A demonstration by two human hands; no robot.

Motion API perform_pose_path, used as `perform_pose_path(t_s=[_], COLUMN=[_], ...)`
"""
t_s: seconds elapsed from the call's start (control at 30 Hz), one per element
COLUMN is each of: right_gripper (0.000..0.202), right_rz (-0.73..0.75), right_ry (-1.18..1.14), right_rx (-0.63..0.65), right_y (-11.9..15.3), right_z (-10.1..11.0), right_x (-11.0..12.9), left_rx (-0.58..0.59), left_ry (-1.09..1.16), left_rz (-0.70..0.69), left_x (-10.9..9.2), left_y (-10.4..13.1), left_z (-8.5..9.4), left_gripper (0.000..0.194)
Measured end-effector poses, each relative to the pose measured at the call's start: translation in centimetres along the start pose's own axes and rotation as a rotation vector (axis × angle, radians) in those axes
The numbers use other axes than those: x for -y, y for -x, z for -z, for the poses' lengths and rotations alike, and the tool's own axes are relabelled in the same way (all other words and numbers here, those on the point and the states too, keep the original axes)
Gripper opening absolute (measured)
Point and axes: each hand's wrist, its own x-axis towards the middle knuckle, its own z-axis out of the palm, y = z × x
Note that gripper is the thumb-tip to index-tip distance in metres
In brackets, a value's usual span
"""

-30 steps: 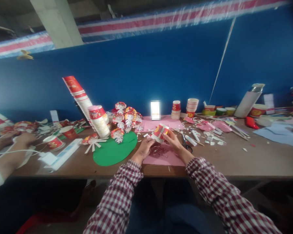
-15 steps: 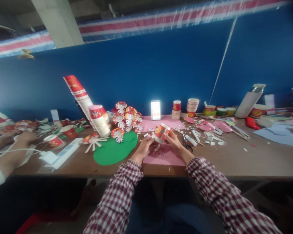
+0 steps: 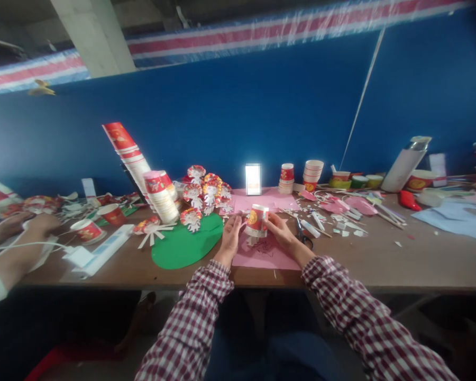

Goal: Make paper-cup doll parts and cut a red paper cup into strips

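Between my two hands is a red and white paper cup with a yellow emblem, upright, with pale cut pieces at its lower edge. My right hand grips its right side with thumb and fingers. At the cup's left side my left hand is closed, and a pale strip shows by its fingertips; the exact contact is blurred. Below the cup lies a pink sheet with dark scraps on it. Black scissors rest just right of my right hand.
On the left are a green oval sheet, cut-paper figures, leaning cup stacks and a white power strip. Another person's arm is at far left. More cups and paper scraps lie to the right.
The tilted cup has turned upright between my hands. The fingers of my left hand have shifted up and left from its lower edge. My right hand keeps hold.
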Motion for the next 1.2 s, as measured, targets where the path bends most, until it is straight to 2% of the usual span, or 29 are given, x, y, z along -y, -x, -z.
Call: perform_pose_path(t_s=[0.07, 0.17, 0.43, 0.6, 0.83, 1.1, 1.2], right_gripper=[0.043, 0.045, 0.043, 0.043, 0.043, 0.041, 0.034], right_rz=[0.007, 0.012, 0.001, -0.008, -0.026, 0.014, 0.064], right_ry=[-0.004, 0.017, 0.034, 0.083, 0.064, 0.154, 0.272], right_rx=[0.051, 0.057, 0.020, 0.003, 0.036, -0.001, -0.074], right_y=[-0.2, -0.4, -1.0, -1.1, -1.2, -1.3, -1.3], right_z=[0.0, 0.1, 0.9, 1.0, 1.3, 1.4, 1.4], right_x=[-0.2, -0.7, -2.5, -2.3, -3.1, -3.8, -4.0], left_rx=[0.079, 0.159, 0.253, 0.194, -0.007, -0.068, -0.031], left_ry=[-0.071, -0.177, -0.283, -0.262, -0.001, 0.020, -0.015], left_rz=[0.011, 0.043, 0.077, 0.082, 0.144, 0.144, 0.182], left_x=[-0.1, -0.4, -0.3, 0.3, 0.8, 1.1, 1.0], left_y=[0.3, 0.6, 0.4, 0.0, -0.4, -0.8, -0.6], left_z=[-0.2, -0.4, -0.3, -0.2, 0.1, 0.3, 0.4], left_gripper=[0.045, 0.043, 0.042, 0.042, 0.045, 0.046, 0.047])
